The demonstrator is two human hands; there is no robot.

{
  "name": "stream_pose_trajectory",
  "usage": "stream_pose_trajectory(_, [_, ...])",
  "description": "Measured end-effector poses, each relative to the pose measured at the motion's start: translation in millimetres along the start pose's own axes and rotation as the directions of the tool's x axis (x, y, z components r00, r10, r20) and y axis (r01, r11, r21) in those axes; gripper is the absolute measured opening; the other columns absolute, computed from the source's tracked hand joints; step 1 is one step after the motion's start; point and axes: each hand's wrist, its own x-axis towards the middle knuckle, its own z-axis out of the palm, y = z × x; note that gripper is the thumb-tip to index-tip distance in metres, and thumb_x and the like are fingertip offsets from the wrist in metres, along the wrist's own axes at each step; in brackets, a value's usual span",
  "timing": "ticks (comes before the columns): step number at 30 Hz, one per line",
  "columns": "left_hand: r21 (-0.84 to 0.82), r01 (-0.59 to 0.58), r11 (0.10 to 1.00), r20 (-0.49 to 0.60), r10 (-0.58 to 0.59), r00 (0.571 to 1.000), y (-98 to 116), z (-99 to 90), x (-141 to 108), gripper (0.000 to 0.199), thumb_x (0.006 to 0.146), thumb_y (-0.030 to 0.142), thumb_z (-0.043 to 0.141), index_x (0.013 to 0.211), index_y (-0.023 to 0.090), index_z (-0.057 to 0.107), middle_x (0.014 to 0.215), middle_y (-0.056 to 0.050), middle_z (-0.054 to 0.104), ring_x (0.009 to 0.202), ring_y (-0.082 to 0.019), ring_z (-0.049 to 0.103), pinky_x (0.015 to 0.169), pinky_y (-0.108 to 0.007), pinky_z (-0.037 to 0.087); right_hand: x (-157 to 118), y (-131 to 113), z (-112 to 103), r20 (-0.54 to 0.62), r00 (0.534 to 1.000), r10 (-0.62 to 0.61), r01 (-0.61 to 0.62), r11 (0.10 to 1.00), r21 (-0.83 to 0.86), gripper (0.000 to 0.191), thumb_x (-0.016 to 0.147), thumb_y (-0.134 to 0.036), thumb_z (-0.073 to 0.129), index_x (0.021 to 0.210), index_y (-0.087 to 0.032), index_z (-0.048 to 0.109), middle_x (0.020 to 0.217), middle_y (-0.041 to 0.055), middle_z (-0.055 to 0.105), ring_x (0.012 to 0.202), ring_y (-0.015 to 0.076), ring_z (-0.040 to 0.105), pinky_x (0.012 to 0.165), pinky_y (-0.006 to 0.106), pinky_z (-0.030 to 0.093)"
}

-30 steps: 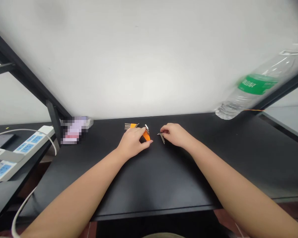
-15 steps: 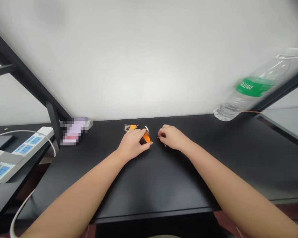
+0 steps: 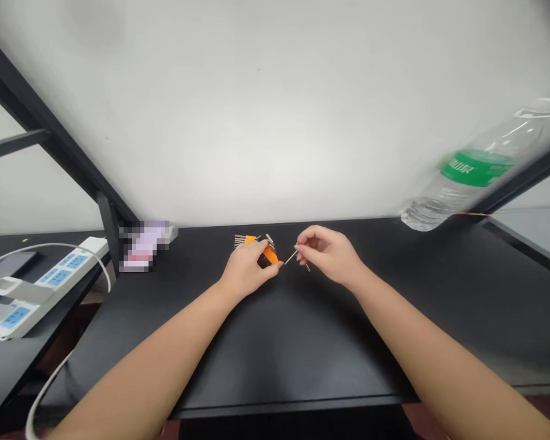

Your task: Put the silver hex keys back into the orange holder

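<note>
- At the left of the frame, a power strip (image 3: 50, 287) is lying past the black tabletop's (image 3: 266, 366) side edge.
- The front edge is running along the lower frame, a broad stretch of surface lying between it and your hands.
- At the upper right, a bottle (image 3: 476, 168) is standing by the rear edge.
- At centre, your left hand (image 3: 247, 269) is gripping the orange holder (image 3: 270, 253).
- Just right, your right hand (image 3: 327, 252) is pinching a metal rod (image 3: 290, 257), its free end pointing lower left, near your left thumb.
- Compared with half a second ago, your left hand is keeping its hold; the rod is now projecting leftward from your right fingertips.
</note>
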Motion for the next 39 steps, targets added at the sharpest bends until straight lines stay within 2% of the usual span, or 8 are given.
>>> stream_pose_trajectory(3, [-0.009,-0.004,1.0,-0.013,0.004,1.0,-1,0.4,0,0.026,0.088,0.043,0.073,0.088,0.022,0.058,0.084,-0.001,0.067,0.075,-0.018,0.062,0.068,-0.03,0.047,-1,-3,10,-0.142,0.984,-0.103,0.104,0.995,0.0,0.019,0.091,-0.039,0.072,0.088,-0.021,0.067,0.087,0.0044,0.069,0.073,0.0196,0.072,0.071,0.035,0.061])
stream_pose_trajectory(5, [-0.013,-0.012,1.0,-0.01,0.012,1.0,0,0.5,0,0.028,0.088,0.044,0.074,0.087,0.022,0.058,0.082,-0.001,0.067,0.075,-0.018,0.061,0.068,-0.03,0.047,-3,-3,17,-0.183,0.972,-0.147,0.148,0.989,-0.006,0.018,0.092,-0.038,0.073,0.087,-0.021,0.069,0.09,0.0044,0.068,0.074,0.0197,0.073,0.073,0.036,0.062])
stream_pose_trajectory(16, [-0.047,-0.016,0.999,-0.025,0.015,1.0,1,0.6,-1,0.028,0.088,0.044,0.073,0.086,0.022,0.056,0.081,-0.001,0.065,0.073,-0.017,0.06,0.068,-0.03,0.046,-3,-2,26,-0.206,0.968,-0.143,0.16,0.984,0.071,0.022,0.09,-0.043,0.075,0.088,-0.022,0.069,0.088,0.0041,0.07,0.076,0.0211,0.075,0.074,0.038,0.066])
stream_pose_trajectory(28, [-0.03,-0.017,0.999,-0.038,0.016,0.999,0,1.6,-2,0.029,0.085,0.046,0.075,0.088,0.023,0.058,0.08,0.0,0.067,0.074,-0.018,0.062,0.069,-0.03,0.048,-3,10,32,-0.151,0.985,0.083,-0.032,0.95,0.309,0.031,0.085,-0.046,0.081,0.09,-0.02,0.066,0.078,0.005,0.075,0.073,0.0233,0.076,0.076,0.041,0.065])
stream_pose_trajectory(30, [-0.027,-0.018,0.999,-0.03,0.017,0.999,3,1.2,-3,0.029,0.086,0.047,0.075,0.09,0.023,0.06,0.082,-0.001,0.068,0.076,-0.018,0.064,0.07,-0.031,0.049,-4,11,35,-0.136,0.989,0.051,-0.016,0.969,0.248,0.027,0.087,-0.044,0.079,0.087,-0.021,0.066,0.079,0.0045,0.074,0.073,0.0224,0.074,0.075,0.041,0.064])
stream_pose_trajectory(33, [-0.023,-0.005,1.0,-0.027,0.004,1.0,7,0.3,-4,0.026,0.087,0.046,0.073,0.087,0.023,0.061,0.081,-0.002,0.068,0.076,-0.019,0.064,0.07,-0.031,0.05,-7,9,40,-0.138,0.986,-0.092,0.096,0.995,0.018,0.018,0.091,-0.038,0.074,0.083,-0.023,0.07,0.086,0.0045,0.073,0.077,0.0215,0.071,0.074,0.039,0.061])
stream_pose_trajectory(36, [-0.024,0.009,1.0,-0.029,-0.01,1.0,8,-0.7,-4,0.023,0.087,0.042,0.072,0.085,0.023,0.061,0.08,-0.001,0.067,0.075,-0.018,0.064,0.069,-0.03,0.049,-10,7,42,-0.104,0.964,-0.246,0.222,0.954,-0.199,0.014,0.096,-0.032,0.067,0.086,-0.025,0.075,0.091,0.0047,0.074,0.083,0.0219,0.069,0.075,0.038,0.058])
stream_pose_trajectory(39, [-0.007,0.0,1.0,-0.03,0.0,1.0,5,-0.8,-3,0.021,0.086,0.039,0.073,0.085,0.023,0.06,0.08,-0.001,0.068,0.076,-0.019,0.064,0.07,-0.03,0.049,-10,10,42,-0.033,0.936,-0.349,0.324,0.897,-0.301,0.018,0.099,-0.026,0.06,0.095,-0.027,0.078,0.095,0.0049,0.075,0.085,0.0219,0.07,0.077,0.038,0.056])
